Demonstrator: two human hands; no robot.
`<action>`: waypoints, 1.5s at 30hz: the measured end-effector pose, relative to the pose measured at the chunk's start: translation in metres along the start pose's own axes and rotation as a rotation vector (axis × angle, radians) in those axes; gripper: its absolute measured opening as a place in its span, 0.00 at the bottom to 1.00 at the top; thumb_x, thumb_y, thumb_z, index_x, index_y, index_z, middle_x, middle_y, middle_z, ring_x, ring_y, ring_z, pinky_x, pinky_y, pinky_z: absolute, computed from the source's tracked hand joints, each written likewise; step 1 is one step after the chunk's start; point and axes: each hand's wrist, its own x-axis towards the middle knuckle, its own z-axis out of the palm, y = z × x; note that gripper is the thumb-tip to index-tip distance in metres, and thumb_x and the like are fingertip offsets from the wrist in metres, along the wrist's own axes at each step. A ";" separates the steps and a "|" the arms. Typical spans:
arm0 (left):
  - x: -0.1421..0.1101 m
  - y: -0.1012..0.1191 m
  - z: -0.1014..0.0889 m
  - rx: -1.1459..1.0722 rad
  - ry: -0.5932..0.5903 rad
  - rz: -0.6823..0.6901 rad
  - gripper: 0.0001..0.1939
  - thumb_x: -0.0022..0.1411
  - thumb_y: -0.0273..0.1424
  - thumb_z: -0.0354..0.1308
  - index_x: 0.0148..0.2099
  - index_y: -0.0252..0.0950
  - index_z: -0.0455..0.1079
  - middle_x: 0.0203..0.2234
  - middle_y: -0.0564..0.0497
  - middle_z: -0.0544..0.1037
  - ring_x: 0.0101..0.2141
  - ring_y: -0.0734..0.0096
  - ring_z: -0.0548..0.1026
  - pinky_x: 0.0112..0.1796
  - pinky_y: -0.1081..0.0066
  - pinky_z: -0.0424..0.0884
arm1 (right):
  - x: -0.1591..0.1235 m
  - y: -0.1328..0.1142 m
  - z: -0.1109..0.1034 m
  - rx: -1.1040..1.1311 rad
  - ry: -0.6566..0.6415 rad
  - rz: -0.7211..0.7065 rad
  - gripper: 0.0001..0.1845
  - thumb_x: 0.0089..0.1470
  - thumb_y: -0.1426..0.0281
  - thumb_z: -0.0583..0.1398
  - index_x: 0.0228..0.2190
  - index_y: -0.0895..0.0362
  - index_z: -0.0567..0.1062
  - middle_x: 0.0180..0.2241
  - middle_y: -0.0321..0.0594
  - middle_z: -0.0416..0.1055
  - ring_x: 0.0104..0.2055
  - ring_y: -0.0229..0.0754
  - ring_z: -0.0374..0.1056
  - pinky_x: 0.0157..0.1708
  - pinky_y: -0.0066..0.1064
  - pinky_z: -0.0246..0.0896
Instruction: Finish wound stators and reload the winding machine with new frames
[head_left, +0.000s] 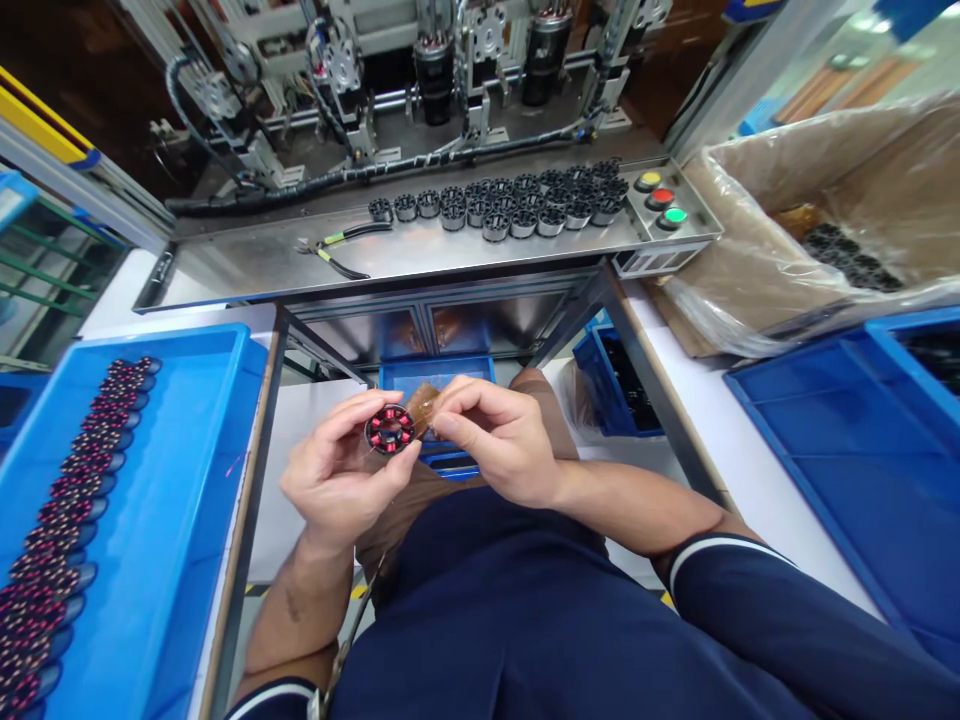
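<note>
A: Ledge [259,255] finish?
B: Bare metal, smooth, semi-gloss, with soft reflections.
A: Cabinet doors [386,332] below?
B: Metal, glossier; blurred highlights noted.
A: Left tray [169,480]?
B: Blue plastic, smooth, low sheen.
A: Carton [892,170]?
B: Brown board, seen through liner [709,300]: clear plastic film, wrinkled, glossy.
A: Wound ring [390,412]?
B: Red windings, slight shine; dark rim, material unclear.
A: Pliers [349,236]?
B: Metal head; grips plastic-looking, smooth.
A: Shirt [487,610]?
B: Navy cloth, matt, softly creased.
A: Trousers [551,410]?
B: Brown cloth, matt.
</note>
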 end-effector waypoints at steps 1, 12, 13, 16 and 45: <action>0.000 -0.001 -0.001 0.017 0.000 0.015 0.26 0.49 0.22 0.72 0.51 0.39 0.75 0.40 0.49 0.83 0.41 0.65 0.82 0.41 0.65 0.82 | 0.000 0.000 0.000 0.017 0.000 0.031 0.15 0.56 0.60 0.68 0.27 0.57 0.76 0.27 0.35 0.71 0.30 0.35 0.65 0.34 0.30 0.61; -0.001 0.000 -0.001 0.133 -0.030 0.026 0.22 0.50 0.24 0.71 0.49 0.38 0.74 0.39 0.49 0.83 0.41 0.63 0.82 0.37 0.65 0.82 | 0.005 -0.006 -0.008 -0.140 -0.065 -0.185 0.10 0.61 0.66 0.65 0.29 0.58 0.76 0.28 0.37 0.74 0.31 0.36 0.69 0.33 0.30 0.65; 0.000 0.001 0.000 0.100 -0.029 0.013 0.23 0.50 0.24 0.71 0.49 0.39 0.74 0.38 0.49 0.83 0.41 0.63 0.82 0.38 0.65 0.82 | 0.006 -0.006 -0.010 -0.154 -0.087 -0.208 0.09 0.61 0.67 0.64 0.30 0.58 0.76 0.29 0.38 0.74 0.31 0.37 0.69 0.34 0.31 0.66; 0.004 0.005 0.001 -0.033 -0.025 -0.037 0.22 0.51 0.24 0.69 0.50 0.39 0.75 0.38 0.50 0.83 0.39 0.65 0.83 0.39 0.66 0.82 | 0.010 -0.005 -0.015 -0.191 -0.157 -0.289 0.04 0.61 0.70 0.63 0.34 0.58 0.77 0.31 0.40 0.75 0.34 0.38 0.70 0.36 0.32 0.67; 0.013 0.024 0.000 -0.586 -0.119 -0.535 0.18 0.48 0.31 0.75 0.43 0.37 0.80 0.34 0.47 0.85 0.33 0.63 0.84 0.35 0.73 0.80 | 0.055 -0.033 -0.026 -0.332 -0.615 -0.644 0.11 0.56 0.68 0.69 0.39 0.60 0.80 0.39 0.44 0.72 0.45 0.41 0.69 0.46 0.39 0.68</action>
